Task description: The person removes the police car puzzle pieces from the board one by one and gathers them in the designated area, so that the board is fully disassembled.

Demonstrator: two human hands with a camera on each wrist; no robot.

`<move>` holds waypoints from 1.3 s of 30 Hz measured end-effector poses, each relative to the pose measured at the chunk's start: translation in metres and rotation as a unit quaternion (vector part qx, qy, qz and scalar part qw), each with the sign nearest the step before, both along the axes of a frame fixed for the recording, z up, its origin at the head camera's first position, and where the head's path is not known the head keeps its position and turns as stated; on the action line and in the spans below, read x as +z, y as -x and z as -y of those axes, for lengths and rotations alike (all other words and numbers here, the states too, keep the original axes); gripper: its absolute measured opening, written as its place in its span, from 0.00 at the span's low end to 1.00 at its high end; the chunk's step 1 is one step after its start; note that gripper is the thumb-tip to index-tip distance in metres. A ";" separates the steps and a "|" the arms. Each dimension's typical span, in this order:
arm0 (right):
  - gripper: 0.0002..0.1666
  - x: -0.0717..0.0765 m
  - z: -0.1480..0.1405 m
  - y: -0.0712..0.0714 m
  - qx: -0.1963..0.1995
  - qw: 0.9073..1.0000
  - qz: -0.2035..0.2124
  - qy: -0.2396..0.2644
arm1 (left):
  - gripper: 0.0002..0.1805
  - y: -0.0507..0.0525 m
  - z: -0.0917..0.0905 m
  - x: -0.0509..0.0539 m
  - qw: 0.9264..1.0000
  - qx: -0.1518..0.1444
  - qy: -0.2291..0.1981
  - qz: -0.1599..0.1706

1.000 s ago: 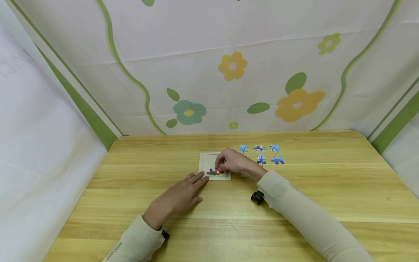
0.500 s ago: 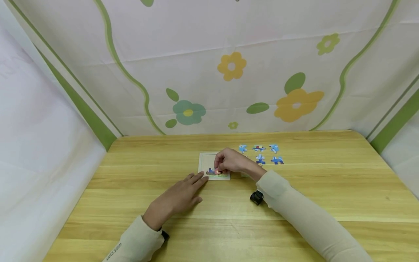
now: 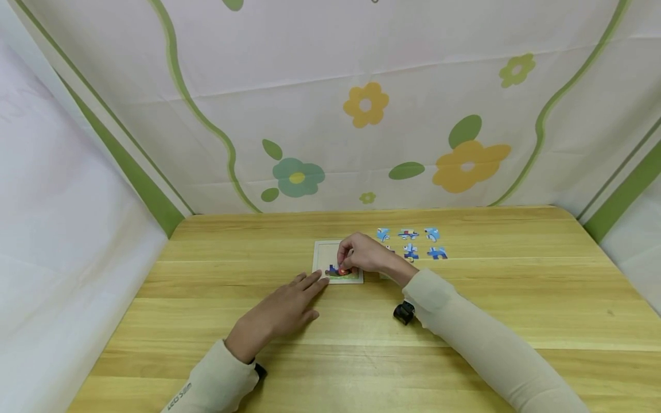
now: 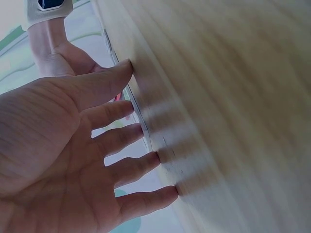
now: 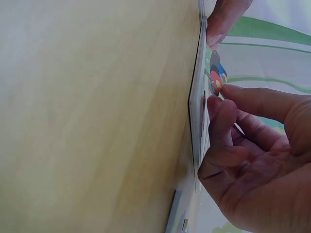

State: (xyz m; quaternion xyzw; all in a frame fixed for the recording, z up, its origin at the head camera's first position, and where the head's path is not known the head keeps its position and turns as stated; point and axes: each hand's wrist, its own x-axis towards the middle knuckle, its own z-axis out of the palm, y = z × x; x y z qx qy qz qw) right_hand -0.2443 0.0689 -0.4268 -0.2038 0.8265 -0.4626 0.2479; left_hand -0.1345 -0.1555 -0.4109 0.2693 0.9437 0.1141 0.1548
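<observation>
A small puzzle board (image 3: 323, 250) with a pale raised border lies flat on the table. Between thumb and fingers my right hand (image 3: 360, 252) pinches a red and blue puzzle piece (image 5: 216, 74), held tilted just over the board in the right wrist view. Along the board's near edge is a strip with green and dark printing, partly covered by that hand. My left hand (image 3: 284, 307) lies with fingers straight and spread, its fingertips at the board's near left corner. In the left wrist view the fingers (image 4: 141, 204) reach to the table surface.
Several loose blue puzzle pieces (image 3: 411, 251) lie in rows right of the board, some hidden behind my right wrist. Beside the board is another flat piece (image 5: 174, 211), partly seen. A white flowered cloth (image 3: 330, 143) hangs behind the wooden table (image 3: 361, 355).
The pinched piece has shifted and tilted slightly over the board as my right hand moved a little. My left hand and the loose pieces have stayed put.
</observation>
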 end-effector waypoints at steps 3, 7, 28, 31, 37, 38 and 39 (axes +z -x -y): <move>0.07 0.000 0.000 0.000 0.004 1.000 -0.005 0.002 | 0.34 0.000 0.000 0.000 1.000 0.000 -0.001 0.000; 0.06 -0.001 0.000 0.001 0.009 1.000 -0.007 0.008 | 0.34 0.001 0.000 0.000 1.000 -0.001 -0.001 -0.001; 0.03 0.022 -0.038 -0.001 -0.018 0.999 -0.022 0.020 | 0.34 0.000 -0.001 0.001 1.000 0.005 -0.001 0.009; 0.03 0.024 -0.054 -0.001 -0.021 0.999 -0.032 0.018 | 0.34 0.000 -0.002 0.001 1.000 0.005 -0.001 0.009; 0.04 0.024 -0.086 -0.001 -0.038 0.998 -0.041 -0.008 | 0.34 -0.001 -0.001 0.001 1.000 0.004 0.000 0.006; 0.04 0.025 -0.091 -0.002 -0.041 0.998 -0.040 -0.012 | 0.34 -0.001 -0.001 0.001 1.000 0.004 0.000 0.006; 0.04 0.025 -0.096 -0.003 -0.044 0.998 -0.036 -0.013 | 0.34 -0.001 -0.001 0.001 1.000 0.004 0.000 0.005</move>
